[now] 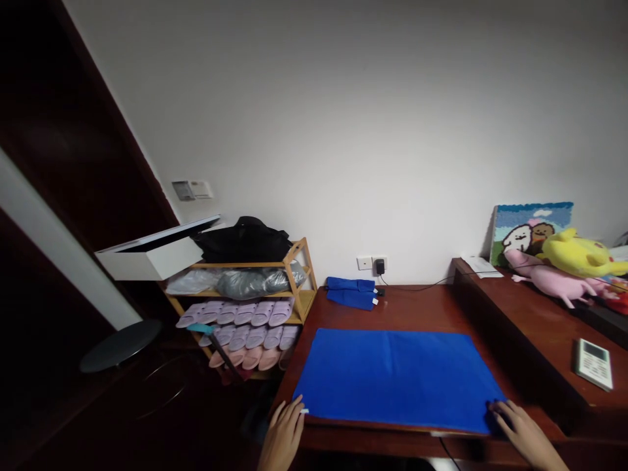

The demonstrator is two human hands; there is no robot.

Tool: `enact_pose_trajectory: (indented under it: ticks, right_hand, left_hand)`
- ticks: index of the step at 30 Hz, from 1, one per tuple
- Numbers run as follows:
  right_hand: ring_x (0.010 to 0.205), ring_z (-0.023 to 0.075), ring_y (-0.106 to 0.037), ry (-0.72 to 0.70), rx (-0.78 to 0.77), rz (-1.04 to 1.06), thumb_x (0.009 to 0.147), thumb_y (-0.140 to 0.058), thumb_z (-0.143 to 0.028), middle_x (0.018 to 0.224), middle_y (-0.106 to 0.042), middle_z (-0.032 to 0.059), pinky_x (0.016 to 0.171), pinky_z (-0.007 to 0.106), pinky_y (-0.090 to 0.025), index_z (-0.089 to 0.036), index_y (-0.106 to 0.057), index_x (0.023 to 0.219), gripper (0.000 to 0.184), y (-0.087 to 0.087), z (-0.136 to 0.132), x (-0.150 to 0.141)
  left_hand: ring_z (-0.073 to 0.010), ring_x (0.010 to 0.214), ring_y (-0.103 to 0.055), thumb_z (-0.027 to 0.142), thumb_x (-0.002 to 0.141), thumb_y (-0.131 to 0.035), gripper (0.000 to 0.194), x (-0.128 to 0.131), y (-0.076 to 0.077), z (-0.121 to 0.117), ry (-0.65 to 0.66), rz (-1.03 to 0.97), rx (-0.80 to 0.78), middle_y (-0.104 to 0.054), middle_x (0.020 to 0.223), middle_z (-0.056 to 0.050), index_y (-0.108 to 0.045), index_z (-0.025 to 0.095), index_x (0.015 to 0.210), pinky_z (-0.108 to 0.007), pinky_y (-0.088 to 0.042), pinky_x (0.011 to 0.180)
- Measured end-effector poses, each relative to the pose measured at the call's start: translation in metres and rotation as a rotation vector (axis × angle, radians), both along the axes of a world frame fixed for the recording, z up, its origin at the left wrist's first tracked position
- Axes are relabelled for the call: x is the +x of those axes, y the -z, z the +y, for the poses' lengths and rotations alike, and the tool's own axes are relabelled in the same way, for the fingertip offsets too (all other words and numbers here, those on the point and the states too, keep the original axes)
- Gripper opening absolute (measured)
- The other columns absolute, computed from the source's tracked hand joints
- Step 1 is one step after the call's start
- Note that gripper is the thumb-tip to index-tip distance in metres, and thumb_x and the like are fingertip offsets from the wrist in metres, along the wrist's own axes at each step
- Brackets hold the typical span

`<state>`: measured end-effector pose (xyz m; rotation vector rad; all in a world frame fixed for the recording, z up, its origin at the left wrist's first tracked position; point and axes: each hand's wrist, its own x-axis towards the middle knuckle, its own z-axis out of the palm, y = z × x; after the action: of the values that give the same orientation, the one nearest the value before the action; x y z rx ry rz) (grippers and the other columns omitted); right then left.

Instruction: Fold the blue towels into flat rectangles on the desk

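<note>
A blue rectangular cloth [392,379] lies spread flat on the reddish-brown wooden table [417,307], with a small white tag at its front left corner. My left hand [284,428] rests at that corner, fingers stretched out and slightly apart. At the front right corner, my right hand [517,425] touches the cloth with its fingers extended, the fingertips a little blurred. More blue cloth [350,292], folded and carrying white tags, sits at the back left of the table against the wall.
To the left stands a wooden rack [299,281] with purple and pink slippers, a black bag [243,241] and a white box [152,258]. A round stool [120,347] is beside it. A raised ledge on the right holds plush toys [549,278] and a white remote-like device [593,363].
</note>
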<state>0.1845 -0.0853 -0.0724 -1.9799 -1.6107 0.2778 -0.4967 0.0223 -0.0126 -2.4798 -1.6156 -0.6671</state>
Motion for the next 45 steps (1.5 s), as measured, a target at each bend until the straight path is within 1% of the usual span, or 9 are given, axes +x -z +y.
enact_pose_trajectory:
  ticks: [9, 13, 16, 24, 32, 36, 40, 42, 45]
  right_hand:
    - [0.124, 0.0323, -0.064, -0.040, 0.029, -0.081, 0.088, -0.040, -0.060, 0.137, -0.066, 0.0104, 0.109, 0.048, -0.050, -0.026, -0.073, 0.120, 0.057, -0.014, 0.053, -0.017]
    - [0.112, 0.0336, -0.069, -0.016, -0.043, -0.149, 0.091, -0.033, -0.060, 0.125, -0.072, 0.0135, 0.101, 0.050, -0.054, -0.024, -0.073, 0.120, 0.061, -0.014, 0.079, -0.009]
    - [0.108, 0.0329, -0.070, -0.012, -0.009, -0.171, 0.092, -0.031, -0.058, 0.122, -0.072, 0.0138, 0.100, 0.050, -0.054, -0.025, -0.073, 0.119, 0.060, -0.016, 0.105, 0.003]
    - [0.142, 0.0333, -0.047, 0.040, -0.108, -0.223, 0.085, -0.031, -0.059, 0.149, -0.057, 0.0094, 0.116, 0.051, -0.041, -0.022, -0.063, 0.138, 0.073, 0.009, 0.169, 0.018]
    - [0.134, 0.0354, -0.055, 0.046, -0.230, -0.139, 0.088, -0.030, -0.072, 0.154, -0.053, 0.0002, 0.102, 0.058, -0.050, -0.040, -0.056, 0.145, 0.070, 0.012, 0.176, 0.050]
    - [0.111, 0.0301, -0.069, 0.022, -0.133, -0.114, 0.090, -0.030, -0.066, 0.151, -0.056, 0.0018, 0.099, 0.049, -0.054, -0.035, -0.063, 0.139, 0.067, 0.015, 0.184, 0.065]
    - [0.109, 0.0274, -0.068, 0.058, -0.057, -0.123, 0.093, -0.028, -0.061, 0.152, -0.055, 0.0017, 0.101, 0.047, -0.053, -0.032, -0.060, 0.142, 0.065, 0.020, 0.181, 0.058]
    - [0.115, 0.0275, -0.065, 0.073, -0.084, -0.135, 0.094, -0.027, -0.060, 0.155, -0.052, 0.0006, 0.101, 0.047, -0.052, -0.033, -0.057, 0.145, 0.065, 0.017, 0.180, 0.052]
    - [0.124, 0.0277, -0.059, 0.090, -0.136, -0.152, 0.096, -0.025, -0.058, 0.157, -0.049, -0.0005, 0.105, 0.047, -0.049, -0.032, -0.053, 0.149, 0.065, 0.008, 0.180, 0.048]
  left_hand:
    - [-0.0298, 0.104, -0.073, 0.043, 0.097, -0.046, 0.032, 0.003, 0.024, 0.008, -0.175, -0.075, 0.081, -0.078, 0.114, -0.006, -0.074, 0.030, 0.104, -0.046, -0.060, 0.090]
    - [-0.0317, 0.103, -0.074, 0.042, 0.096, -0.046, 0.032, -0.004, 0.038, 0.004, -0.211, -0.069, 0.117, -0.078, 0.116, -0.006, -0.073, 0.031, 0.108, -0.048, -0.060, 0.086]
    - [-0.0314, 0.104, -0.073, 0.038, 0.096, -0.046, 0.032, -0.004, 0.031, 0.016, -0.201, -0.061, 0.112, -0.078, 0.113, -0.006, -0.073, 0.030, 0.109, -0.048, -0.059, 0.089]
    - [-0.0262, 0.120, -0.066, 0.029, 0.099, -0.039, 0.038, 0.055, -0.015, 0.131, -0.085, -0.048, -0.006, -0.071, 0.130, -0.009, -0.072, 0.024, 0.117, -0.045, -0.052, 0.106]
    - [-0.0290, 0.149, -0.040, 0.044, 0.102, -0.038, 0.053, 0.083, 0.020, 0.216, -0.172, 0.094, -0.198, -0.045, 0.161, -0.011, -0.050, 0.026, 0.151, -0.053, -0.034, 0.119]
    - [-0.0281, 0.151, -0.036, 0.048, 0.103, -0.035, 0.056, 0.073, 0.032, 0.222, -0.181, 0.122, -0.180, -0.041, 0.163, -0.009, -0.045, 0.028, 0.154, -0.054, -0.029, 0.121]
    - [-0.0304, 0.148, -0.041, 0.041, 0.102, -0.034, 0.054, 0.085, 0.014, 0.217, -0.161, 0.115, -0.103, -0.048, 0.158, -0.013, -0.050, 0.022, 0.150, -0.057, -0.031, 0.120]
    - [-0.0329, 0.144, -0.045, 0.037, 0.102, -0.033, 0.053, 0.119, -0.003, 0.205, -0.129, 0.058, -0.031, -0.053, 0.153, -0.017, -0.056, 0.016, 0.144, -0.057, -0.035, 0.118]
    - [-0.0313, 0.128, -0.059, 0.027, 0.101, -0.035, 0.044, 0.217, -0.021, 0.156, 0.064, -0.048, -0.016, -0.066, 0.135, -0.017, -0.068, 0.018, 0.128, -0.052, -0.046, 0.109]
